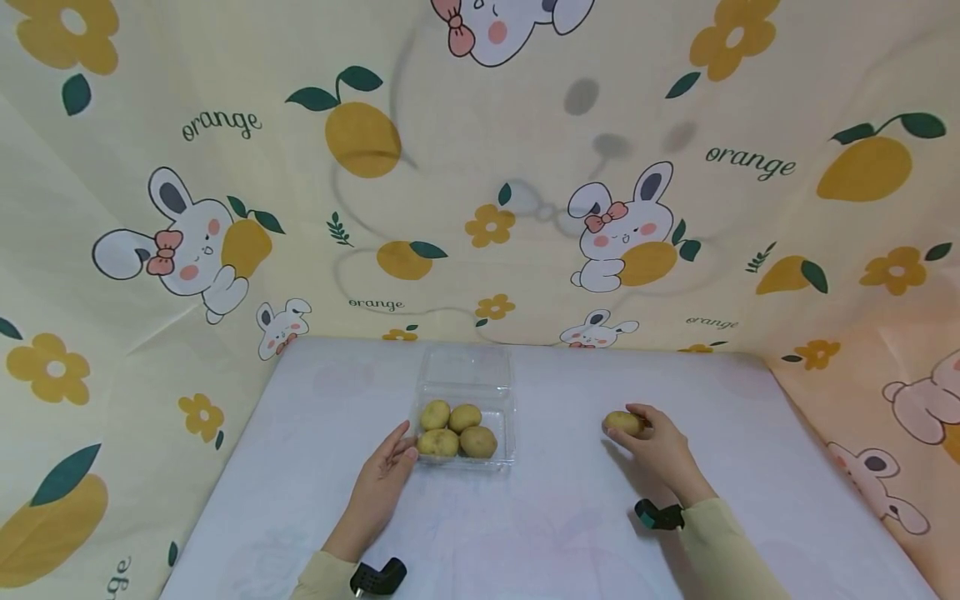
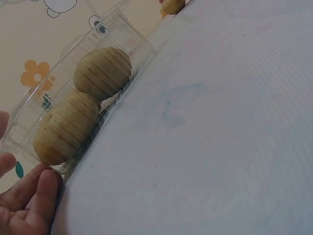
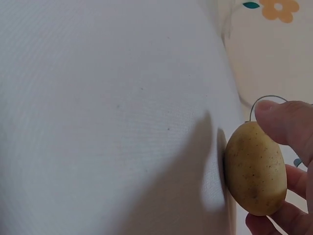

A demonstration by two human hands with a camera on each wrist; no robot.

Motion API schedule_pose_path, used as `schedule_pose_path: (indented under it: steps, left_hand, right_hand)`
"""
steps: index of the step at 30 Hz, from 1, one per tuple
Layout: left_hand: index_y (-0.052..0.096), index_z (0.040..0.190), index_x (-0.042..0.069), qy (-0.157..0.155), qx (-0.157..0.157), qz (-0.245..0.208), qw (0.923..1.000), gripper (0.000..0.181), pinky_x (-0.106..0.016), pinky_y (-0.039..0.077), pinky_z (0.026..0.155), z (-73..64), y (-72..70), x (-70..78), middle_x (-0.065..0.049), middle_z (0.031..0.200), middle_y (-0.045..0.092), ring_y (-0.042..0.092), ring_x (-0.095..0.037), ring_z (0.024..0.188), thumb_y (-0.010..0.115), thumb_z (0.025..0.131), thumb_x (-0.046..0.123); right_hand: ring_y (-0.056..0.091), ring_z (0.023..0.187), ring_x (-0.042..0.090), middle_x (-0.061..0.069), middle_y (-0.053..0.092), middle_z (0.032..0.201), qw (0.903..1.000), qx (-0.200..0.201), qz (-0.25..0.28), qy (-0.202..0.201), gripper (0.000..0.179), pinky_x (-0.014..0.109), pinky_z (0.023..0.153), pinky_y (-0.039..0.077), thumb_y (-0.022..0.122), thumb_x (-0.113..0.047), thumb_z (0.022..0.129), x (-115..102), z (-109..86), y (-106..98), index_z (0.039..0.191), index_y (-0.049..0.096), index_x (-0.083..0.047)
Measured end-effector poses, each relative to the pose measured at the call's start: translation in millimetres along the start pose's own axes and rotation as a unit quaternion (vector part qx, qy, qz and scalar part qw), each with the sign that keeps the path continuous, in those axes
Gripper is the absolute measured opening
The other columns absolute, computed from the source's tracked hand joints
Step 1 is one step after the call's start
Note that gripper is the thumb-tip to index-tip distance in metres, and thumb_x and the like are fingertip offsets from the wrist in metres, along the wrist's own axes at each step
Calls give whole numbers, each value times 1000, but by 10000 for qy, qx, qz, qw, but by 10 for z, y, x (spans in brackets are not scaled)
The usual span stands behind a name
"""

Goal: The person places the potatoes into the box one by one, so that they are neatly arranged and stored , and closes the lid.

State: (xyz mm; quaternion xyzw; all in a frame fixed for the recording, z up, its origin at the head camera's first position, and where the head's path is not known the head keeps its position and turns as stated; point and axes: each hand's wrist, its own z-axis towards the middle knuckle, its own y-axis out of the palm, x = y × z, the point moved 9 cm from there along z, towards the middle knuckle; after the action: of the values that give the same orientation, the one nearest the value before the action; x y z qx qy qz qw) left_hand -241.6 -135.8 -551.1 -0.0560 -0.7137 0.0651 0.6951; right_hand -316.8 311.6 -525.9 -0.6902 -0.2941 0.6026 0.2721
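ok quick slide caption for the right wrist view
Right hand grips a small potato resting against the white table.

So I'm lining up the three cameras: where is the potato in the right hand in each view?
Head: the loose potato lies right of centre on the table, gripped by the right hand.
Left wrist: the same potato is at the top edge, cut off.
Right wrist: the potato is at lower right, between the fingers.
Shared landmark: the white table, in all three; the clear box shows in head and left wrist only.
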Motion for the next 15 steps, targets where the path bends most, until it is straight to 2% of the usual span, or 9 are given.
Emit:
schedule_pose_path:
  steps: [4,8,9,15]
  left_hand:
    - [36,149,19,4,-55,-58,10000,55,-40,40,105,-22,2,45,-7,136,53,50,-21,125,53,100,37]
    - [37,149,20,-46,-50,-96,9999,56,-40,40,105,-18,-3,30,-5,135,54,50,-19,124,54,99,39]
    - [37,149,21,-34,-30,-95,9999,57,-39,41,105,-3,-6,-15,-3,135,54,50,-18,124,54,98,42]
    - [37,149,22,-6,-33,-62,10000,57,-40,41,104,-6,-8,-17,-2,134,54,51,-18,123,54,98,41]
  right_hand:
    - [54,112,32,20,48,133,10000,7,48,-18,79,43,87,51,69,-51,86,3,6,0,143,40,-5]
    - [54,111,32,20,49,131,9999,-4,121,-33,79,41,86,52,69,-50,86,1,1,2,143,40,-4]
    - [54,110,31,19,49,130,9999,-4,132,-33,79,41,86,52,69,-50,86,1,0,3,143,40,-4]
    - [53,110,31,20,49,129,9998,8,172,-96,77,39,86,51,70,-48,86,-14,-8,7,142,41,-3]
